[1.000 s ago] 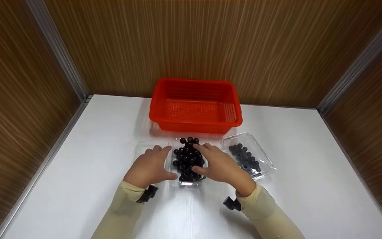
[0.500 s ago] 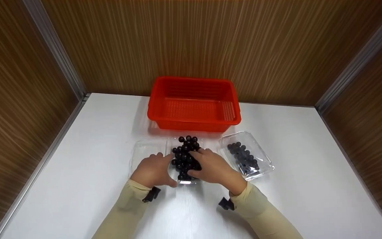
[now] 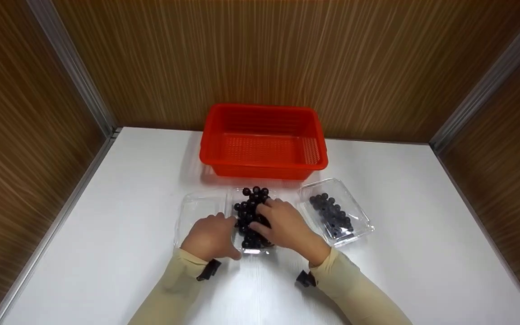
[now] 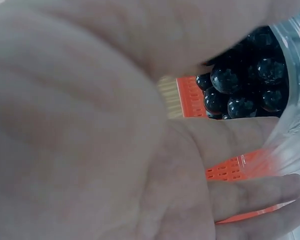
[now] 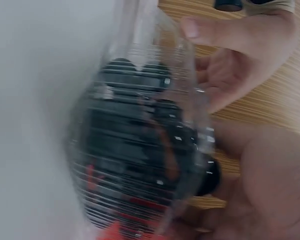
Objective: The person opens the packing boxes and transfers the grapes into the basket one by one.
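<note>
Farthest left on the white table (image 3: 106, 216) lies a folded-out clear plastic lid (image 3: 194, 210). The person's left hand (image 3: 211, 237) lies over its near right part, beside the clear plastic tray (image 3: 252, 251) that holds a heap of dark grapes (image 3: 247, 216). From overhead those fingertips are hard to read; the left wrist view shows the fingers straight and spread along the see-through wall, and the right wrist view adds the thumb at a corner of the tray.

The right hand (image 3: 285, 225) comes in over the tray's right side, fingers and thumb bent down onto the grapes. Whether they are clamped on any, I cannot tell: the right wrist view, through the ridged plastic, is too blurred.

Behind the tray stands a red perforated basket (image 3: 263, 167). Farthest right, set at an angle, is a closed clear clamshell box (image 3: 354, 210) with more dark grapes visible inside.
</note>
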`<action>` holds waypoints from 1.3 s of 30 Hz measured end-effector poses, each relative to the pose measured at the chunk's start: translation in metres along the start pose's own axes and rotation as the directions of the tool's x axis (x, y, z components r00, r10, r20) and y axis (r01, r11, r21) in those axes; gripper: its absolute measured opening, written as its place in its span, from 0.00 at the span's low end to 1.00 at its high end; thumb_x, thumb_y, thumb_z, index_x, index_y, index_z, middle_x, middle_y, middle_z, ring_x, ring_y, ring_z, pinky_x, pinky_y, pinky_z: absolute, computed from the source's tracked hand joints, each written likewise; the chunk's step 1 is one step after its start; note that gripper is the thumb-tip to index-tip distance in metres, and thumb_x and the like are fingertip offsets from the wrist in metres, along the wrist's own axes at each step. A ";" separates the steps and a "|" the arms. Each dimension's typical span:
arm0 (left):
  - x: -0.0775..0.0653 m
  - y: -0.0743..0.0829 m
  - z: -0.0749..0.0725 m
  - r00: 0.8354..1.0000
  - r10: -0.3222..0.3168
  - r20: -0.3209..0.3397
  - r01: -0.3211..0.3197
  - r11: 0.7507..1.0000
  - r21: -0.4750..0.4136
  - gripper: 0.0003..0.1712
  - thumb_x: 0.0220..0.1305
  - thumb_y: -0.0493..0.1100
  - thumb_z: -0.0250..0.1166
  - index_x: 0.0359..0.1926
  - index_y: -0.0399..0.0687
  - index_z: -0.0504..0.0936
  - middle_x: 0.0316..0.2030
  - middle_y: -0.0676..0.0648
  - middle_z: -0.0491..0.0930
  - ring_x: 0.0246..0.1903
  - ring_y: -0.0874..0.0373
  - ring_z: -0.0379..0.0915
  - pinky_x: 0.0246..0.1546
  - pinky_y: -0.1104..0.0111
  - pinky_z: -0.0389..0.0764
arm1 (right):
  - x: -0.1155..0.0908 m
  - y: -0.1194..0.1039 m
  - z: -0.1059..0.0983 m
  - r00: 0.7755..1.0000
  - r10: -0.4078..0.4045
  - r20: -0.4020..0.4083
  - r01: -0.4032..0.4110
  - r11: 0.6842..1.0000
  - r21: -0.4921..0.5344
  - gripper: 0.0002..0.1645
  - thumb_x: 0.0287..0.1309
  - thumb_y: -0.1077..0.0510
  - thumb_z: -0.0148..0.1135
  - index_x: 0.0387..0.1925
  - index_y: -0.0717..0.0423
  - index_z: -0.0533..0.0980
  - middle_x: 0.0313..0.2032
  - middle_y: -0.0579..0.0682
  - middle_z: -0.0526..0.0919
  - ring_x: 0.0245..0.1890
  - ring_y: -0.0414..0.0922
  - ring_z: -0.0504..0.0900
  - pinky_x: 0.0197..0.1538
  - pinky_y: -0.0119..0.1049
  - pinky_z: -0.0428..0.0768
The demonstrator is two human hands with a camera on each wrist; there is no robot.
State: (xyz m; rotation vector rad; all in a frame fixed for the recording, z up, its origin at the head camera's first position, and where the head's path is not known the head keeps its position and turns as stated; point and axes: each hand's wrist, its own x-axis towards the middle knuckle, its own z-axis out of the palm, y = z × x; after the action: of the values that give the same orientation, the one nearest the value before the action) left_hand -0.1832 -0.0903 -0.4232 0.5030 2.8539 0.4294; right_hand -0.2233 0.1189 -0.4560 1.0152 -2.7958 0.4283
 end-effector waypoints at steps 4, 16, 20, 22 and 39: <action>-0.001 0.003 0.002 1.000 0.008 -0.003 -0.008 1.000 -0.010 0.30 0.39 0.52 0.84 0.39 0.41 0.82 0.30 0.43 0.77 0.31 0.44 0.77 0.32 0.52 0.80 | 0.002 -0.001 0.009 0.997 0.009 -0.073 -0.009 1.000 0.008 0.10 0.58 0.52 0.70 0.32 0.53 0.78 0.31 0.47 0.77 0.32 0.49 0.76 0.35 0.45 0.78; -0.001 0.007 0.006 1.000 0.006 0.001 -0.006 0.999 -0.033 0.38 0.38 0.54 0.85 0.48 0.39 0.83 0.32 0.43 0.78 0.32 0.44 0.77 0.33 0.52 0.80 | 0.001 -0.004 0.028 0.983 0.138 -0.124 -0.132 0.990 0.049 0.09 0.50 0.55 0.68 0.32 0.54 0.78 0.33 0.49 0.76 0.35 0.50 0.75 0.30 0.45 0.80; 0.000 0.006 0.006 1.000 0.011 -0.007 -0.012 0.998 -0.060 0.45 0.39 0.54 0.86 0.56 0.37 0.79 0.35 0.41 0.80 0.34 0.44 0.79 0.35 0.51 0.81 | 0.000 -0.003 0.028 0.983 0.147 -0.112 -0.139 0.988 0.073 0.09 0.51 0.56 0.67 0.33 0.55 0.77 0.35 0.51 0.77 0.37 0.51 0.75 0.34 0.47 0.81; 0.000 0.006 0.005 1.000 0.009 -0.010 -0.010 0.997 -0.078 0.51 0.38 0.54 0.86 0.61 0.35 0.76 0.37 0.40 0.82 0.35 0.44 0.81 0.37 0.51 0.82 | 0.000 -0.003 0.027 0.984 0.150 -0.096 -0.142 0.986 0.085 0.09 0.52 0.56 0.66 0.33 0.55 0.77 0.35 0.51 0.77 0.37 0.51 0.75 0.35 0.47 0.81; 0.002 0.009 0.003 1.000 -0.025 0.009 0.026 0.998 -0.064 0.66 0.41 0.57 0.86 0.73 0.25 0.63 0.45 0.36 0.84 0.39 0.43 0.83 0.42 0.52 0.83 | 0.002 0.002 0.023 0.992 0.064 -0.108 -0.064 0.998 0.011 0.08 0.56 0.58 0.64 0.35 0.57 0.76 0.37 0.54 0.77 0.36 0.53 0.73 0.36 0.46 0.78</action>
State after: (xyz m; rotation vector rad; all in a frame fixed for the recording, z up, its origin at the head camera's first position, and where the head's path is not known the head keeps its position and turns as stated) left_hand -0.1821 -0.0810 -0.4233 0.4547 2.8247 0.5119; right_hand -0.2264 0.1120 -0.4783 0.8777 -2.7377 0.4868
